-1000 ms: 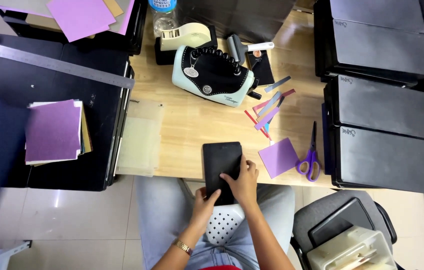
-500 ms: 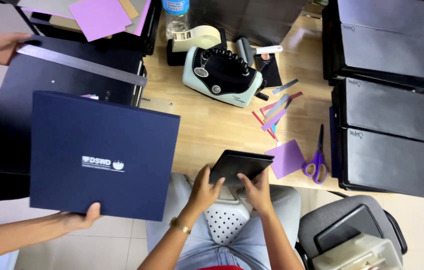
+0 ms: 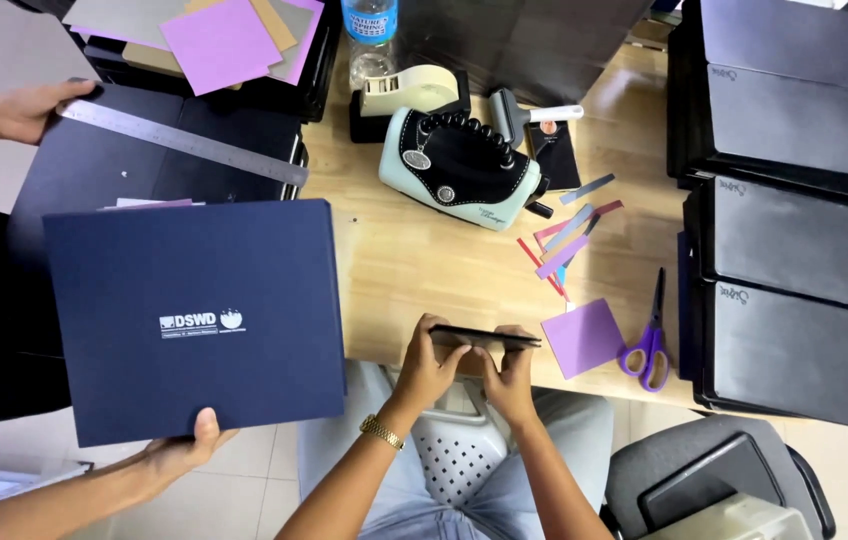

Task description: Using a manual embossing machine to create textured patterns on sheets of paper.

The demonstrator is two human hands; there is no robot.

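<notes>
We see both hands at the near table edge pinching one thin black card, held edge-on and level just above the wooden table; left hand grips its left end, right hand its right end, fingers closed tight on it. A gold watch sits on the left wrist. Just right of the card lies a purple paper square, then purple-handled scissors. Above these, loose paper strips in red, purple and grey. Further back a mint and black punch machine, a cream tape dispenser and a water bottle with a blue label. Right side: stacked dark grey flat boxes, small pale marks at their near-left corners. Left side: a co-worker's hand holds up a big navy square box lid with a small white logo and white lettering near its centre; it covers part of the table. Another co-worker's hand touches the end of a steel ruler lying on dark board. Purple and tan sheets top left.
</notes>
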